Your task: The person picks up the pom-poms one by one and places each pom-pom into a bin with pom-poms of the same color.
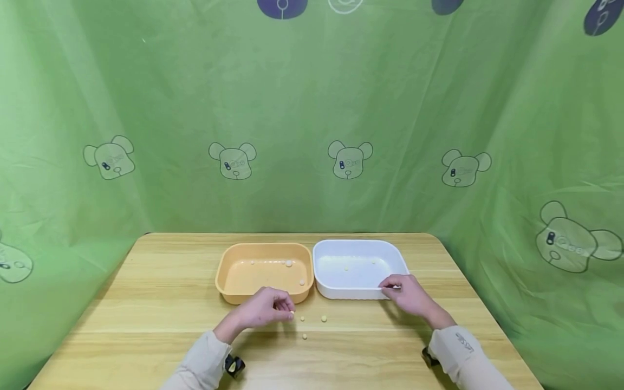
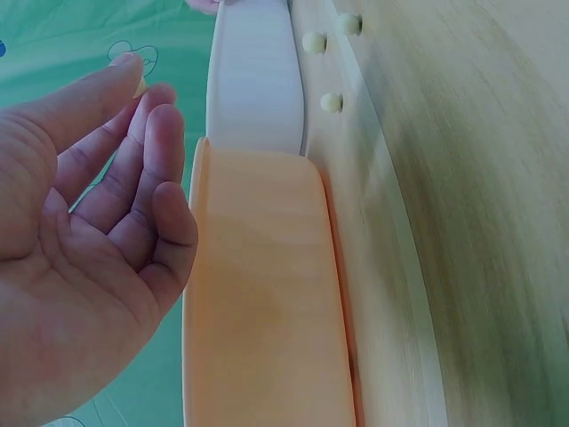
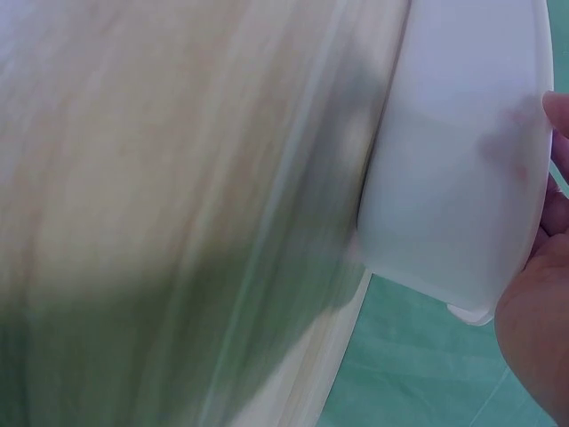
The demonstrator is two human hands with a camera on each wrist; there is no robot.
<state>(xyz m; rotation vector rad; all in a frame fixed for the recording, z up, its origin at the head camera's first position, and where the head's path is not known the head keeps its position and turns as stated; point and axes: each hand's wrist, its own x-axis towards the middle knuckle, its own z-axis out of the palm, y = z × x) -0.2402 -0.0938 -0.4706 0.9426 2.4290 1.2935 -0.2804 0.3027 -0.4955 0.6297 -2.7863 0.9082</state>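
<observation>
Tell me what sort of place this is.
Likely a curtained-off booth for staged tabletop work: green cloth hangs behind and beside a wood-grain table that bears an orange tray and a white tray.

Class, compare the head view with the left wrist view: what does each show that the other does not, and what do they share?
Head view only: small balls lying inside the orange tray and the white tray, and both sleeves.
Left wrist view only: the palm of the left hand.
Both: that hand pinching a ball, three loose balls on the table, and the two trays side by side.
</observation>
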